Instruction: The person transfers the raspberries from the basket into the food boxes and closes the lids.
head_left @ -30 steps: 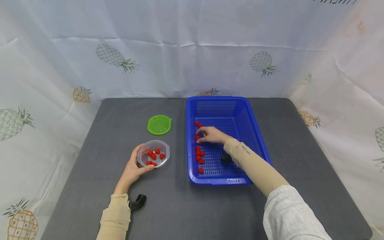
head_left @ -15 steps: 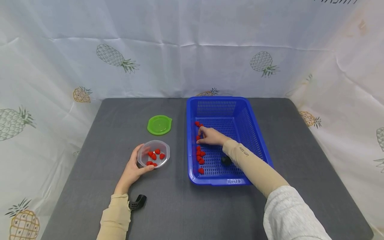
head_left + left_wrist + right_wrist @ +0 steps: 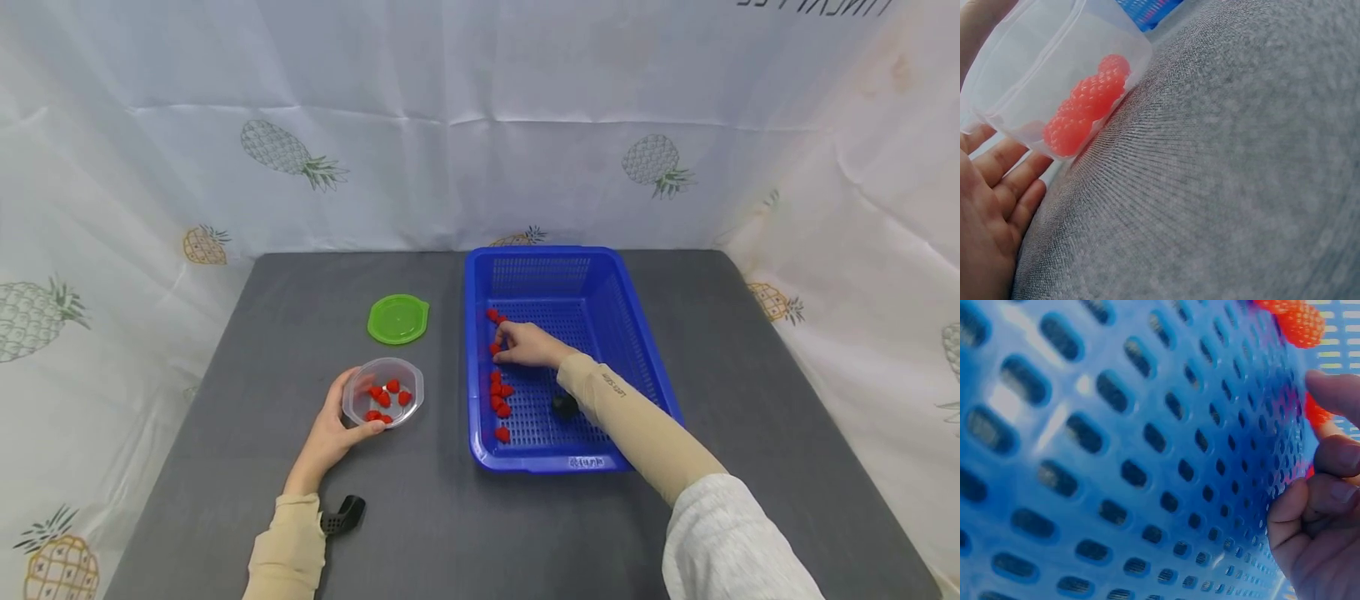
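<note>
While low inside the basket [image 3: 525,463], pinches a berry [image 3: 495,348] between thumb and fingertip of the right grip [image 3: 527,346], close to the basket's left wall. Has other berries [image 3: 504,412] strewn along that wall, beyond and nearer. With the left grip [image 3: 328,435], clasps a tub [image 3: 386,367] by its left side on the desk [image 3: 450,533]. Has more berries [image 3: 385,399] in the tub and a lid [image 3: 398,319] flat beyond.

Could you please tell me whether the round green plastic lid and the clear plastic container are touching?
Apart. The head view shows a strip of grey tabletop between the round green plastic lid and the far rim of the clear plastic container.
</note>
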`<state>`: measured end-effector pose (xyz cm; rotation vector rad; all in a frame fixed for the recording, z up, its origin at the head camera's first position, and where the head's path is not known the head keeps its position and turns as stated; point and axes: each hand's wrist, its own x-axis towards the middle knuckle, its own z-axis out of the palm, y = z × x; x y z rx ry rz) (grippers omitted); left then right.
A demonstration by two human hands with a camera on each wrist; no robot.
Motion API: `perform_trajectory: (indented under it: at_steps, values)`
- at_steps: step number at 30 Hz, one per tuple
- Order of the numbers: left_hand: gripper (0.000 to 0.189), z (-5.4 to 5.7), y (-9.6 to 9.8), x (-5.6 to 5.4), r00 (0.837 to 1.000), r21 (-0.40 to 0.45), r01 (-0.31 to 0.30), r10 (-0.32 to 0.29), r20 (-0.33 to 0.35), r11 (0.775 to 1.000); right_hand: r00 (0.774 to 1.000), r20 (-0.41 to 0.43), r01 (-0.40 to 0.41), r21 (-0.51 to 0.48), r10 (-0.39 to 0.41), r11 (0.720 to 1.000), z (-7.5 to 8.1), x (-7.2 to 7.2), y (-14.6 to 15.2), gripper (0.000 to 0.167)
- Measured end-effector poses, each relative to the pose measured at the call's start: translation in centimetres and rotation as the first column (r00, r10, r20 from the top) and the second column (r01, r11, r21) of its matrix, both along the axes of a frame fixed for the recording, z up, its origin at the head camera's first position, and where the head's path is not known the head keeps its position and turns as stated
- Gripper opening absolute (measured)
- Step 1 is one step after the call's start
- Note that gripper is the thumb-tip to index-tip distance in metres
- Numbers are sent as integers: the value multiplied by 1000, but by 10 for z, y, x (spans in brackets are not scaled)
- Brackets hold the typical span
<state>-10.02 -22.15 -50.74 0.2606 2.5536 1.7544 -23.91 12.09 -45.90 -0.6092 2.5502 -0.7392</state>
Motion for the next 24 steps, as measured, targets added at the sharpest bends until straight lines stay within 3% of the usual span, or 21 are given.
perform_trajectory:
  at_steps: [7, 14, 17, 21, 24]
  values:
    - [87, 4, 2, 3, 1000, 11, -15, 14, 24, 1000, 1000, 23, 8, 11, -8, 1000, 6, 2, -2, 24]
    - [84, 27, 10, 11, 1000, 15, -3, 2, 19, 1000, 1000, 28, 3, -26, -2, 1000, 11, 3, -4, 23]
    - [85, 21, 7, 9, 1000, 20, -5, 4, 17, 1000, 999, 32, 4, -36, -3, 999, 15, 2, -5, 23]
    - [86, 5, 1, 4, 1000, 34, -5, 5, 11, 999, 999, 33, 1, -43, 0, 999, 20, 0, -1, 23]
    - [86, 12, 4, 5, 1000, 37, 1, -2, 6, 999, 1000, 31, 9, -66, -7, 998, 26, -1, 6, 23]
